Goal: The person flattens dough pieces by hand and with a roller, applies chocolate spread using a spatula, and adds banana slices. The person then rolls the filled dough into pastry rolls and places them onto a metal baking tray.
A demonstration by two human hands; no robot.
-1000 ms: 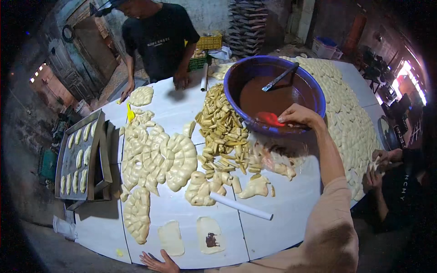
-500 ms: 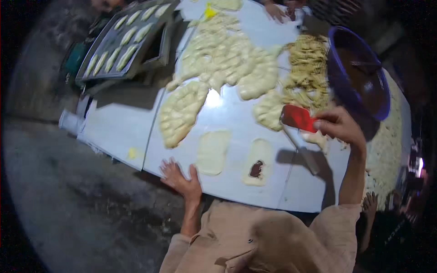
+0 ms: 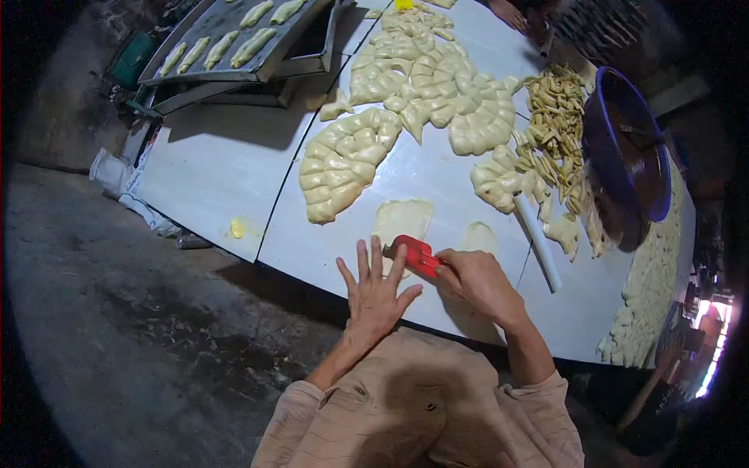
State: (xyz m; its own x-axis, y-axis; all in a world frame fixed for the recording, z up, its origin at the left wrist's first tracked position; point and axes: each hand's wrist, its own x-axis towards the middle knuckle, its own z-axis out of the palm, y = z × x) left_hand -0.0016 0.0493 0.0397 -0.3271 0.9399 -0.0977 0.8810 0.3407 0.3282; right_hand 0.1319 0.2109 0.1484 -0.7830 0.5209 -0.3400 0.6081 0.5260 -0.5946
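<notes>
From here, the right hand point(image 3: 485, 287) pinches a red scraper point(image 3: 419, 257) over a flat dough sheet point(image 3: 404, 218); the left hand point(image 3: 375, 299), fingers splayed and empty, maybe touches the sheet's edge.

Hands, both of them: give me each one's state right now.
Left hand: open and spread, nothing visibly held.
Right hand: closed, holding the red scraper.
</notes>
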